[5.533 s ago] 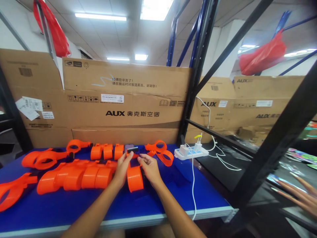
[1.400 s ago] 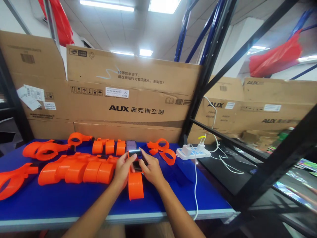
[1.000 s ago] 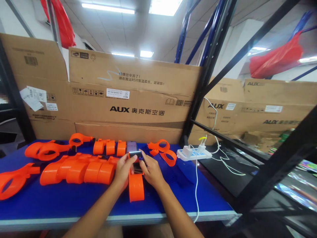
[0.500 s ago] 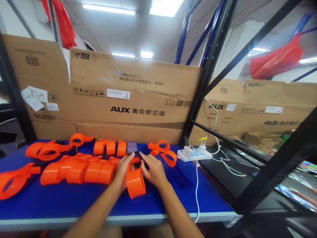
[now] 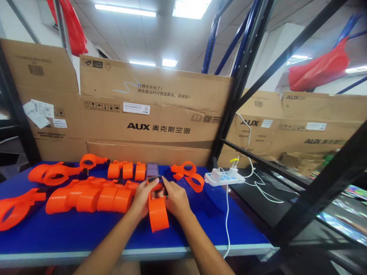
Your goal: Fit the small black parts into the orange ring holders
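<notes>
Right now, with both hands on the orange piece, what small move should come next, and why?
Probably press the small dark part further in: both the left hand and right hand pinch it at the top of the orange piece, which lies flat on the blue table.

the scene is bright and evenly lit by white ceiling light panels [image 5: 125, 10], which blow out to pure glare. soft, faint shadows sit under the orange plastic parts [image 5: 88, 198] on the blue table [image 5: 57, 236]. a wide lens bends the black rack beams [image 5: 323, 191] and stretches the edges. the centre is sharp; the far right corner smears into blur, and a small patch at the left edge is pixelated.
</notes>
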### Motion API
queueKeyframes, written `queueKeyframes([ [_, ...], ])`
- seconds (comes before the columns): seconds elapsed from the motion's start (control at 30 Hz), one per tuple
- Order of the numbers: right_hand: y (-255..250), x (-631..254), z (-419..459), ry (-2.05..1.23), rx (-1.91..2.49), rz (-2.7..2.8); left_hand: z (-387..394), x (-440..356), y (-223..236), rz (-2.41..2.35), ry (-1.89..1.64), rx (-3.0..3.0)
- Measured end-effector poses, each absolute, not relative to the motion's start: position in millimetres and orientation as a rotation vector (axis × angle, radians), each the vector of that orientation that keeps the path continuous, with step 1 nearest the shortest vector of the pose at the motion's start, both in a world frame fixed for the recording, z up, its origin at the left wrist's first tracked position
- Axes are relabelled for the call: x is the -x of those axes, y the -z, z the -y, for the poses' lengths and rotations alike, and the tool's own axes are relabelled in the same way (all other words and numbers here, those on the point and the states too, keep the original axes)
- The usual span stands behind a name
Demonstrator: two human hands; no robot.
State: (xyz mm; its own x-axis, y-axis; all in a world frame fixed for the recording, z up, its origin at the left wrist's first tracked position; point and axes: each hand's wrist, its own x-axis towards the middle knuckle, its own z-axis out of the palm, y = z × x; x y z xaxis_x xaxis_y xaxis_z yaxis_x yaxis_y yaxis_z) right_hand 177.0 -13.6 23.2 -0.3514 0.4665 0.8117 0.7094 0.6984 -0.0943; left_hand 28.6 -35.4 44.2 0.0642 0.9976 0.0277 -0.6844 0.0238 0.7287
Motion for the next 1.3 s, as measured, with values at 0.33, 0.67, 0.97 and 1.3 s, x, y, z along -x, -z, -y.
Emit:
queueKeyframes([
  [0.33, -19, -176, 14, 0.32, 0.839, 2.064, 39, -29, -48, -0.565, -1.418, -0.671],
  [0.67, -29, -188, 13, 0.29, 0.763, 2.055, 31, -24, -35, -0.68, -1.429, -0.757],
  [0.97, -28, -187, 12, 0.069, 0.72, 1.959, 29, -25, -27, -0.765, -1.43, -0.918],
  [1.3, -31, -184, 15, 0.062, 0.743, 1.963, 29, -24, -27, -0.773, -1.434, -0.89],
])
